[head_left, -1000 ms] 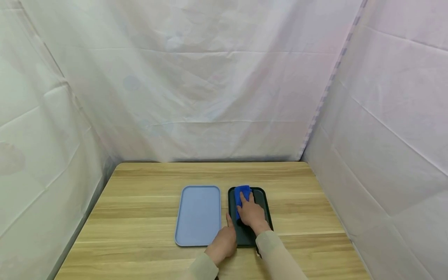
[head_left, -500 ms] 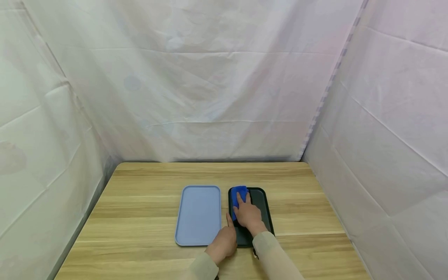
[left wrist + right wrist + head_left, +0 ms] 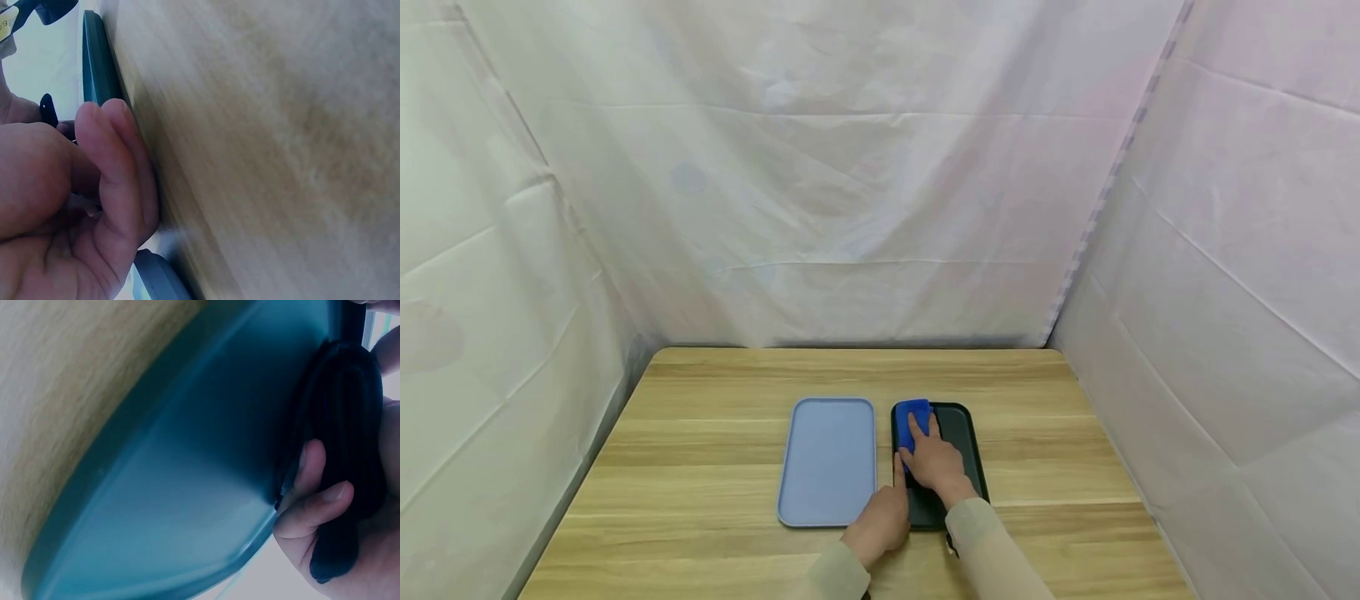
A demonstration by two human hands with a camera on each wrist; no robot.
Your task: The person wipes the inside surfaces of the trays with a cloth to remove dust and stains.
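My right hand presses a folded blue cloth onto the left half of a dark green tray. Two of its fingers lie spread along the cloth. In the right wrist view other fingers curl round the cloth, which looks almost black there, above the tray floor. My left hand is at the tray's near left corner. Its index finger points straight along the left rim, touching it. The left wrist view shows its other fingers bent, with nothing visible inside them.
A light blue tray lies just left of the dark one, a narrow gap between them. Both are on a wood-grain table. White fabric walls enclose the back and both sides.
The right hand has slid the cloth left across the dark tray to its left rim. The left index finger has shifted slightly right, close to the right thumb. Both trays stay in place.
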